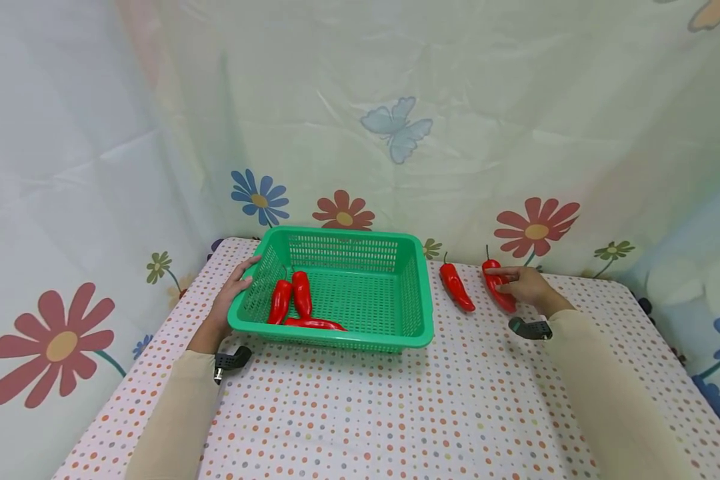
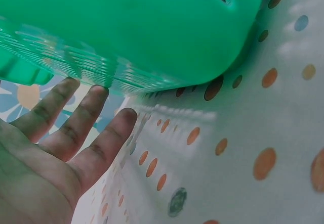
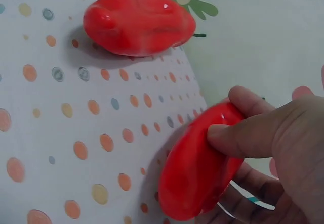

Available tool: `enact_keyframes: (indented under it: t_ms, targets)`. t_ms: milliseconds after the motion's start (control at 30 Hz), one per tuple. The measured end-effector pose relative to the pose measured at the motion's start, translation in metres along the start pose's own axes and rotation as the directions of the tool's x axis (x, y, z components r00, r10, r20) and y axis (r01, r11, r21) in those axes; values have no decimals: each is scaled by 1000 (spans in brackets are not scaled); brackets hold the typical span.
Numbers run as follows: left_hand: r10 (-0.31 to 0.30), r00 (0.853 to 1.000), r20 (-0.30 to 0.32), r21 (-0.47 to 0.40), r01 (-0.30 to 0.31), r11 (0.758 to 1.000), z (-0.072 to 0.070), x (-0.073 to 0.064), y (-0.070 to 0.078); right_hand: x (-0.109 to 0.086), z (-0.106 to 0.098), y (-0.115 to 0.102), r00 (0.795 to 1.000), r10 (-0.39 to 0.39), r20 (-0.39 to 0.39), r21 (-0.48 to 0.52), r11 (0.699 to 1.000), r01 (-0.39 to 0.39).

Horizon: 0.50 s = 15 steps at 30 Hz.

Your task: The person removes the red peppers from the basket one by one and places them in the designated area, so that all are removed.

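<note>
My right hand (image 1: 523, 285) holds a red chili pepper (image 3: 195, 168) between thumb and fingers, over the right part of the table. Left of it, a second red chili pepper (image 1: 456, 287) lies on the dotted cloth, its green stem toward the back. My left hand (image 1: 231, 297) is at the left side of a green plastic basket (image 1: 336, 340), with its fingers straight and the fingertips right at the slotted wall in the left wrist view. Inside the basket, several red peppers (image 1: 280, 301) lie in the left part.
A white tablecloth (image 1: 360, 413) with coloured dots covers the table. Behind it hangs a pale curtain (image 1: 312, 133) printed with flowers and butterflies, which also runs along the left and right sides. Each wrist carries a small black camera (image 1: 233, 360).
</note>
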<state>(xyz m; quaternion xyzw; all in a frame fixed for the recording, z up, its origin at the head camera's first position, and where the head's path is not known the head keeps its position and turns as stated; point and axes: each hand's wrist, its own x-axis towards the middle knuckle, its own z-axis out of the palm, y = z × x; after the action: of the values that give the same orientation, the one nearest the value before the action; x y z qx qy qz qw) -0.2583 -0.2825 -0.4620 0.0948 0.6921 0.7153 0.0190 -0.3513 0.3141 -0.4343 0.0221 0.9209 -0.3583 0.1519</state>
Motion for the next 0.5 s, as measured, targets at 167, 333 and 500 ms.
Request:
enact_keyframes:
  t_ms: [167,333,500]
  targets:
    - [2,1000,-3,17,-1,1000,-1,0,-2,5,5,2,1000,4,4,-14,1000,-4]
    - [2,1000,-6,21,-2,1000,-2,1,-3,8,5,3,1000,13,25,-6,1000,-13]
    - [0,1000,-7,15,0,1000,-2,1,-3,10,4,4,997,32,64,22,999,-34]
